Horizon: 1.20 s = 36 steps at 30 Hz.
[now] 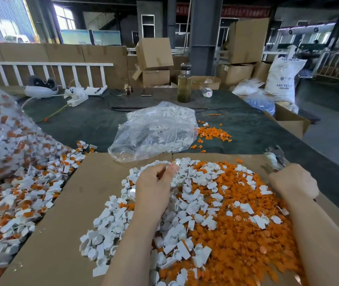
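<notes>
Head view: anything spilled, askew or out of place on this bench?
Loose orange caps lie scattered on the dark mat right of the clear bag, apart from the main pile on the cardboard sheet. At the back, a cardboard box sits tilted on another.

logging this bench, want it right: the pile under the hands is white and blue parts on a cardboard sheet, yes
No, the head view shows white and orange parts in the pile, not blue; it does lie on the cardboard sheet.
</notes>
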Each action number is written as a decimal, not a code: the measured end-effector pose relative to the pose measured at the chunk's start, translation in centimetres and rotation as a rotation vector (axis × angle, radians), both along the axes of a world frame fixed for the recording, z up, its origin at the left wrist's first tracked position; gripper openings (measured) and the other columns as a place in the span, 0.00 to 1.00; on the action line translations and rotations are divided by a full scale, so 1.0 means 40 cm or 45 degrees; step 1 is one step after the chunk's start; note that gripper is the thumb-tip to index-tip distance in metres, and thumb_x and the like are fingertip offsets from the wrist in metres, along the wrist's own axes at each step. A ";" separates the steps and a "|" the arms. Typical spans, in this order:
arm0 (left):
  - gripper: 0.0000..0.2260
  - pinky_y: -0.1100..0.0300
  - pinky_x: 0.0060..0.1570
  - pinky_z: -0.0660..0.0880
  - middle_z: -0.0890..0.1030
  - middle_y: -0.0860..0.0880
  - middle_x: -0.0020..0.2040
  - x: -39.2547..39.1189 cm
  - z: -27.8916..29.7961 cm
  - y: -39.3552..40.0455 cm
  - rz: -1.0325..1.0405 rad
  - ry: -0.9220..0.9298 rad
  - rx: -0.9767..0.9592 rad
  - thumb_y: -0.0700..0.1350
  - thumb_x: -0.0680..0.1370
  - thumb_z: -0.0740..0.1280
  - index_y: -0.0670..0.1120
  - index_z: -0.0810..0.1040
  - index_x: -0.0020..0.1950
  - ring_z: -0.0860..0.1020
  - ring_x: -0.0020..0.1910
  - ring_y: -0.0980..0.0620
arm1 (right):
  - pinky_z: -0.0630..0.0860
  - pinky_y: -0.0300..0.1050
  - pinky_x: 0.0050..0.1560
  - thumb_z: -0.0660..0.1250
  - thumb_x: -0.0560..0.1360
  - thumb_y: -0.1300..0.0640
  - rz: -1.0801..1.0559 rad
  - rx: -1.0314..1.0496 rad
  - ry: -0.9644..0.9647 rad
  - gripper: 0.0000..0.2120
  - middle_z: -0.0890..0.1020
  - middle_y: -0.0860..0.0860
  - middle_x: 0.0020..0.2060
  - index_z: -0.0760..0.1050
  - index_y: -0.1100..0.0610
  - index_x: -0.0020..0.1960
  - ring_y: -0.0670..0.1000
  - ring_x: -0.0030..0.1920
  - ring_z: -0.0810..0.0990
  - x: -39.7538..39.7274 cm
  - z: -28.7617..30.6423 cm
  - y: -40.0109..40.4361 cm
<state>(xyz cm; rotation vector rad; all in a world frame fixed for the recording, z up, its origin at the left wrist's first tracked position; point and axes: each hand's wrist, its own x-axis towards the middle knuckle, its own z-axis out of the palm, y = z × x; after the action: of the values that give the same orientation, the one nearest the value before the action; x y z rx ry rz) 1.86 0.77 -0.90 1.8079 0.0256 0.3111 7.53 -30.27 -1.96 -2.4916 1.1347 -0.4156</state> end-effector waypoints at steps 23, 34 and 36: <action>0.05 0.73 0.40 0.69 0.83 0.65 0.39 0.004 0.006 -0.003 0.032 0.016 -0.057 0.49 0.76 0.74 0.59 0.85 0.42 0.78 0.42 0.71 | 0.66 0.39 0.27 0.64 0.75 0.54 0.963 -0.032 0.083 0.08 0.79 0.48 0.33 0.71 0.51 0.38 0.46 0.33 0.77 -0.142 0.067 0.308; 0.06 0.69 0.43 0.71 0.84 0.64 0.39 -0.008 0.016 -0.009 0.078 0.064 -0.104 0.48 0.74 0.75 0.59 0.84 0.39 0.79 0.42 0.67 | 0.62 0.39 0.26 0.67 0.73 0.52 1.049 -0.321 0.013 0.06 0.68 0.42 0.35 0.70 0.47 0.45 0.45 0.33 0.69 -0.133 -0.002 0.370; 0.06 0.69 0.40 0.72 0.84 0.63 0.36 -0.010 0.017 -0.009 0.068 0.092 -0.164 0.47 0.74 0.75 0.58 0.84 0.39 0.79 0.35 0.66 | 0.64 0.39 0.26 0.67 0.73 0.53 1.017 -0.320 -0.006 0.06 0.70 0.43 0.35 0.70 0.48 0.45 0.45 0.33 0.70 -0.133 -0.005 0.368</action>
<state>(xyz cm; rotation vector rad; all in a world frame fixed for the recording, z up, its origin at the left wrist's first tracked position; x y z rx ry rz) 1.48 0.42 -0.24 1.6919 0.1422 0.2760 2.23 -15.54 -2.18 -2.8829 0.0190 -0.3340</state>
